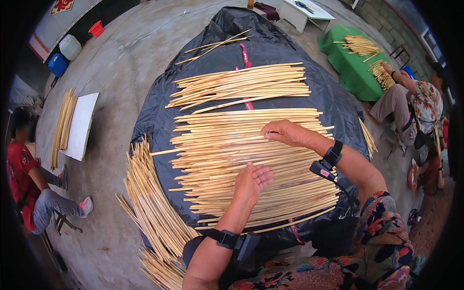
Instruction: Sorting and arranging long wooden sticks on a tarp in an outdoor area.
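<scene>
A broad row of pale peeled sticks (pixel 224 150) lies crosswise before me on black plastic sheeting (pixel 337 105). Above this row, my right hand (pixel 281 132) has its fingers closed at one thin stick (pixel 241 139); a small grey bit shows by the fingertips, too small to name. Lower and to the left, my left hand (pixel 252 179) hovers over or rests on the sticks, palm turned sideways and fingers extended, with nothing plainly held. A smaller group of sticks (pixel 239 85) sits farther up the sheeting, across a red printed strap (pixel 245 56).
Upright bundles of sticks (pixel 156 195) lean at the sheeting's left side. Seated people are at left (pixel 27 181) and right (pixel 417 98). More sticks (pixel 360 45) lie on a green cloth (pixel 335 59). At the back, scissors (pixel 303 6) are on a white table (pixel 295 18).
</scene>
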